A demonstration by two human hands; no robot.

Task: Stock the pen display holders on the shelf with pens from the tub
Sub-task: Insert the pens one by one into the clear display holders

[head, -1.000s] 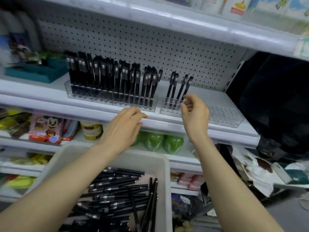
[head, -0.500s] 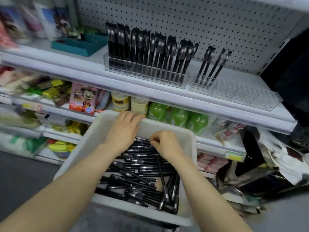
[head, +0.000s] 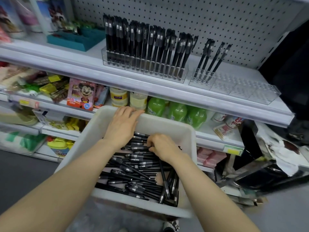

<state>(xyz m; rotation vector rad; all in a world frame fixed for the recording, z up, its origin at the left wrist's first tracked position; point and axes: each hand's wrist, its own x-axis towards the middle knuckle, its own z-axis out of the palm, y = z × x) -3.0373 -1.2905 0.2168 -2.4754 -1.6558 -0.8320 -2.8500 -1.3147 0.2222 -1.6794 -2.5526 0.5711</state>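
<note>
The black pens (head: 133, 174) lie heaped in the white tub (head: 168, 127), where my right hand (head: 163, 147) curls its fingers around a few. My left hand (head: 122, 124) rests flat, fingers relaxed, on the tub's far rim. On the shelf (head: 80, 63) above, one clear holder (head: 143, 68) stands full and the other (head: 242, 89) holds four.

1 tub (head: 167, 123), 2 hands (head: 122, 126), 4 pens (head: 211, 61) in rt holder (head: 242, 91), 3 grn bottles (head: 177, 111)

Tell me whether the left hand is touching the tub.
Touching. The head view shows the left hand lying over the far rim of the tub, with no gap; the right hand grips pens inside.
</note>
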